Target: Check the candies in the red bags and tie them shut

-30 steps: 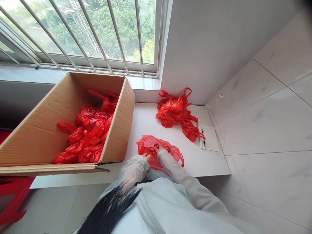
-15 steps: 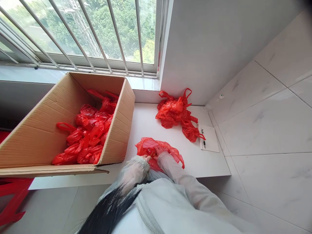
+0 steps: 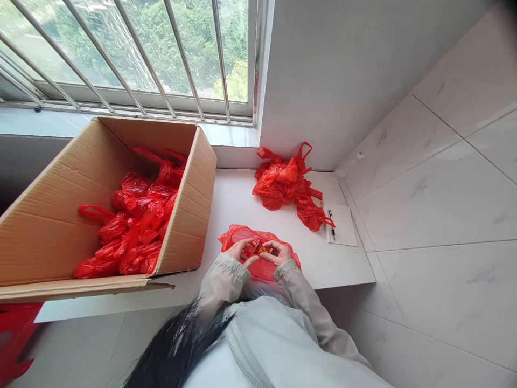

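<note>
Two hands are working over one open red bag (image 3: 260, 274), which is lying at the front edge of one white table (image 3: 238, 199). Right hand (image 3: 279, 252) is pinching a small red-and-gold item (image 3: 263, 249), thumb against fingers; left hand (image 3: 241, 253) is curling beside it, can't tell if gripping. Item count unclear. One cardboard box (image 3: 189, 210) is holding several red bundles (image 3: 137, 231), overlapping, exact count unclear. One red pile (image 3: 278, 186) is sitting by the wall. One pen (image 3: 332, 225) is resting on one notepad (image 3: 347, 226).
</note>
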The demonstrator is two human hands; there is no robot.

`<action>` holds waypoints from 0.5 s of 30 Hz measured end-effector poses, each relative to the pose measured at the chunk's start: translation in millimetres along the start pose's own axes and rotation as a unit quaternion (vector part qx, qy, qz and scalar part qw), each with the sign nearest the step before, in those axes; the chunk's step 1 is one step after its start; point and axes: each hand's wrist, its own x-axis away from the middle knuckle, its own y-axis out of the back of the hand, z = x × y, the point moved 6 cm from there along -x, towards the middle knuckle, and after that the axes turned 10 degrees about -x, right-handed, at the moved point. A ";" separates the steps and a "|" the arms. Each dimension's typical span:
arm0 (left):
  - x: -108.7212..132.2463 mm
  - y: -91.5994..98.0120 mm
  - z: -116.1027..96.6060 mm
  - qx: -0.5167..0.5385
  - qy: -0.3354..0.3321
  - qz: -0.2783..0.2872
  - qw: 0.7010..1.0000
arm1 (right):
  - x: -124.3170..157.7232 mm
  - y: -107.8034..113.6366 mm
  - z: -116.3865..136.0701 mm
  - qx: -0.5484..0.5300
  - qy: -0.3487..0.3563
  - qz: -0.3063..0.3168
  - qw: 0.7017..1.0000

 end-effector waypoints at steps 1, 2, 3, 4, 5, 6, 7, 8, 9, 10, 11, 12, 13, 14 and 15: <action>0.2 2.5 -4.9 0.030 0.000 -0.001 1.000 | 2.7 0.4 4.9 -0.001 0.002 0.005 1.000; 0.5 4.3 -8.9 0.062 0.000 0.000 0.998 | 5.3 0.1 10.4 -0.003 0.005 0.011 1.000; 0.7 5.2 -11.9 0.093 -0.001 0.006 0.996 | 7.8 -0.9 16.0 -0.005 0.008 0.020 1.000; 0.6 5.1 -13.5 0.126 0.002 0.013 0.992 | 10.2 -2.2 22.0 -0.006 0.014 0.029 0.999; 0.0 4.5 -13.8 0.158 0.007 0.021 0.987 | 12.3 -3.3 28.3 -0.008 0.024 0.035 0.999; -0.9 3.6 -13.0 0.188 0.015 0.025 0.982 | 14.3 -4.2 34.5 -0.012 0.036 0.038 0.999; -2.1 2.7 -11.4 0.215 0.027 0.027 0.976 | 16.1 -5.3 40.0 -0.016 0.045 0.043 0.998; -3.3 1.5 -9.5 0.240 0.040 0.029 0.970 | 17.9 -6.6 44.7 -0.021 0.051 0.049 0.997; -4.3 0.6 -7.9 0.262 0.053 0.030 0.963 | 19.6 -8.1 48.3 -0.028 0.050 0.057 0.997; -5.0 0.2 -6.9 0.280 0.063 0.031 0.957 | 21.2 -9.6 51.0 -0.036 0.045 0.064 0.996; -5.2 0.2 -6.8 0.294 0.069 0.031 0.953 | 22.8 -10.9 53.0 -0.045 0.037 0.068 0.996; -5.1 1.1 -7.5 0.302 0.070 0.028 0.950 | 24.3 -11.7 54.8 -0.055 0.029 0.067 0.996; -4.6 2.4 -8.6 0.303 0.068 0.023 0.950 | 25.7 -11.8 56.7 -0.065 0.025 0.060 0.996; -4.0 3.8 -9.6 0.299 0.066 0.019 0.952 | 26.9 -11.5 58.7 -0.074 0.023 0.050 0.996; -3.2 5.0 -10.2 0.290 0.066 0.014 0.955 | 28.1 -11.2 60.5 -0.081 0.022 0.041 0.996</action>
